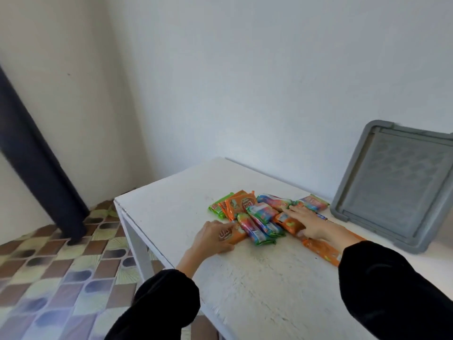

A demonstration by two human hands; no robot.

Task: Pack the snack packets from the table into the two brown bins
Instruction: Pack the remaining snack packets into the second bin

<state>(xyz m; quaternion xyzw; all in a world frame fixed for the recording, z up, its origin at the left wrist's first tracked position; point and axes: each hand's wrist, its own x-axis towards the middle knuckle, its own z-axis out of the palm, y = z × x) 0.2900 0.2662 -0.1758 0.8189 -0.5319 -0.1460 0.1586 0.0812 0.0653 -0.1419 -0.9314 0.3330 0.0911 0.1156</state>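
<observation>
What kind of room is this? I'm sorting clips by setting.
Probably a plain room in a home, not a shop or warehouse: patterned floor tiles, bare white walls, and a rough painted white table in the corner, with snack packets piled on it.

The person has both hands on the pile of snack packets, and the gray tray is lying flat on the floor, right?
Not quite. The head view shows the gray tray on the white table, tilted against the wall, not on the floor. Both hands, left hand and right hand, are on the snack packets.

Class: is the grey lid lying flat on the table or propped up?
Propped up: the grey lid leans tilted against the wall, its lower edge resting on the table.
</observation>
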